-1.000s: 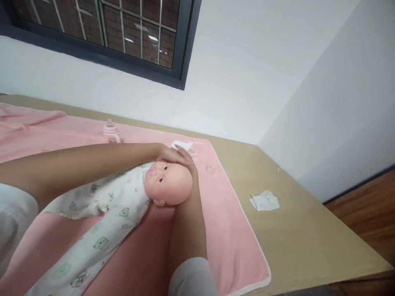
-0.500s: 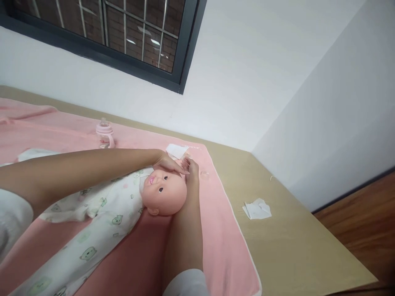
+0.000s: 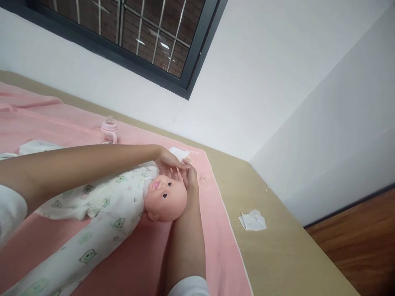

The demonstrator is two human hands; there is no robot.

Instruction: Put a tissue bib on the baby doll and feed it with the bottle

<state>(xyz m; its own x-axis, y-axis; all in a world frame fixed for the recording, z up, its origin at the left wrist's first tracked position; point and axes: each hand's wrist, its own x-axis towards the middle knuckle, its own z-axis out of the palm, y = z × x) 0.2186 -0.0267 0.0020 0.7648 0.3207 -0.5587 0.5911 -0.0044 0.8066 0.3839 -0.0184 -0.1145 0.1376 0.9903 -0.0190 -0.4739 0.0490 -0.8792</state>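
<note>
A baby doll in a white romper with green bear prints (image 3: 101, 209) lies on its back on a pink blanket (image 3: 216, 230). Its bare head (image 3: 166, 196) points right. My left hand (image 3: 169, 162) reaches across the doll's chest and rests its fingers on the far side of the forehead. Coming up from below, my right hand (image 3: 190, 177) cups the crown of the head. The fingertips of both hands meet above the head. What lies under the palms is hidden.
A pink baby bottle (image 3: 109, 131) stands at the blanket's far edge, with a white cloth (image 3: 180, 153) just beyond my hands. A small clear cap (image 3: 203, 180) lies right of the head, a crumpled tissue (image 3: 252, 220) on the beige table (image 3: 277, 255), and a white folded item (image 3: 35, 146) at far left.
Both hands have stayed at the doll's head. My left fingers have slid lower over the forehead and the head has turned slightly. My view has tilted.
</note>
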